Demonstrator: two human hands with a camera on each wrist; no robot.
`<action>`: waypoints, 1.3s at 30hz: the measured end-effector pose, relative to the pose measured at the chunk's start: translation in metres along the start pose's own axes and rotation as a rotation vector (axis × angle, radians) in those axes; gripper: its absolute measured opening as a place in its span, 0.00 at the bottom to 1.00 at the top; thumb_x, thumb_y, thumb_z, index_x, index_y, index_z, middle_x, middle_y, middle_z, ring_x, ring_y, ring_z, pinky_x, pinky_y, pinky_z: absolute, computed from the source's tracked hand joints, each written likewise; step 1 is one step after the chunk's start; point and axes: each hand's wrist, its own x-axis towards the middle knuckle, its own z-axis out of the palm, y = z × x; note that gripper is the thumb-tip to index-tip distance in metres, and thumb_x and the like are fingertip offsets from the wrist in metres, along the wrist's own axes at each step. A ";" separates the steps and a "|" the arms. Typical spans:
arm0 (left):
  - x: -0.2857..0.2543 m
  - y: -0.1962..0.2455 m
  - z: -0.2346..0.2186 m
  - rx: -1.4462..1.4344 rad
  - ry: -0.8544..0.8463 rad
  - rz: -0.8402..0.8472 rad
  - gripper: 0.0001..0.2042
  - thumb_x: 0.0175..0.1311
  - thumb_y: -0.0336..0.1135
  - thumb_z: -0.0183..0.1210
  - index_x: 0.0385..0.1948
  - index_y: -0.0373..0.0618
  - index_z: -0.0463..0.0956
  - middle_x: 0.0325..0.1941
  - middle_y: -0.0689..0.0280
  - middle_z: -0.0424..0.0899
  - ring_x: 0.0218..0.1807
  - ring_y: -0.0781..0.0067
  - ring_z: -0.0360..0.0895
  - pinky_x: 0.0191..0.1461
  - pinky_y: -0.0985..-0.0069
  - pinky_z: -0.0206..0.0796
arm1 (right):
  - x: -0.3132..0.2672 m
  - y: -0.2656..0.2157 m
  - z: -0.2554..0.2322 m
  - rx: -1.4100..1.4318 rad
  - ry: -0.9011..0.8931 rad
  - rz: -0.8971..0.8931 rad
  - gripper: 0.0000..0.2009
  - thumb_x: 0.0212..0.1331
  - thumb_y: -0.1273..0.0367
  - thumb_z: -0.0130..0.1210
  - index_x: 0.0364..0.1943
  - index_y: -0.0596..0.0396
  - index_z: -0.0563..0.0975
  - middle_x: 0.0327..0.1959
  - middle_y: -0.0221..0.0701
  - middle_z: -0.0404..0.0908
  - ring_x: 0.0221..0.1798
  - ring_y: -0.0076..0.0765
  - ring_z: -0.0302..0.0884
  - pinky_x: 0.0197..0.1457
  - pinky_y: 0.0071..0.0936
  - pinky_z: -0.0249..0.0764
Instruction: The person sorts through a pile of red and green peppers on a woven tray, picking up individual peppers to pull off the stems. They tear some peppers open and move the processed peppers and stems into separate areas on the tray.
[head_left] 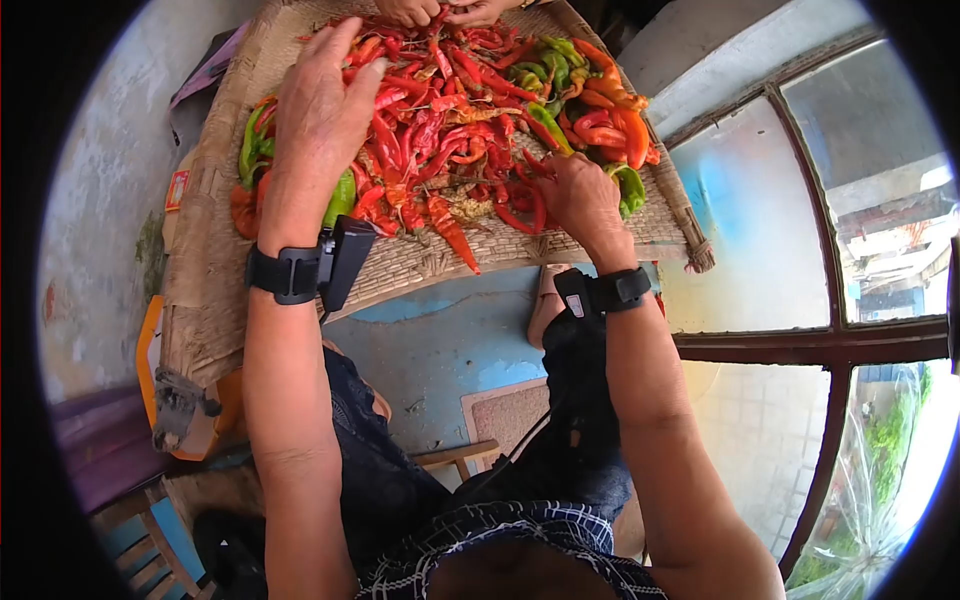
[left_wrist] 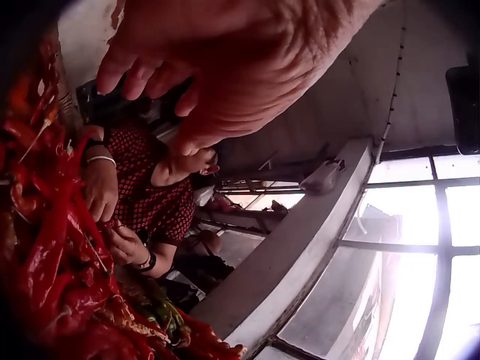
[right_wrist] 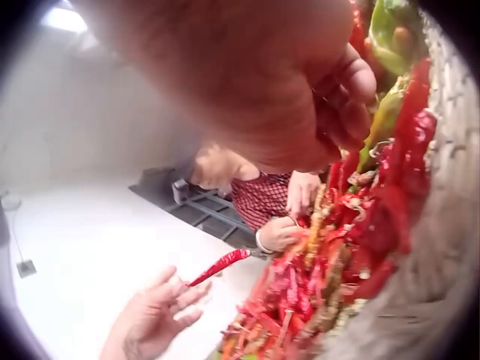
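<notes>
Red peppers (head_left: 430,130) lie heaped on a woven tray (head_left: 370,285). Over the heap's left side is my left hand (head_left: 322,110), fingers extended and apart. The right wrist view shows one red pepper (right_wrist: 221,267) clear of the heap beside the fingertips of my left hand (right_wrist: 154,319); whether they touch is unclear. At the right side of the heap my right hand (head_left: 582,200) has its fingers curled, with a red pepper (head_left: 535,166) at them; its grip is partly hidden. Close by lie a yellow-green pepper (head_left: 548,128) and a green pepper (head_left: 629,190).
Across the tray, another person's hands (head_left: 440,12) are among the peppers. More green peppers (head_left: 555,65) and orange peppers (head_left: 632,130) lie on the right side, others at the left edge. A framed window (head_left: 760,190) stands to the right, a wall (head_left: 105,200) to the left.
</notes>
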 end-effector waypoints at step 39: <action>-0.007 -0.004 0.018 -0.395 0.028 -0.296 0.23 0.66 0.39 0.57 0.61 0.40 0.66 0.50 0.52 0.82 0.48 0.68 0.80 0.51 0.77 0.72 | 0.006 -0.033 -0.021 1.259 0.138 0.055 0.09 0.57 0.77 0.59 0.40 0.57 0.73 0.29 0.27 0.79 0.31 0.20 0.78 0.30 0.17 0.74</action>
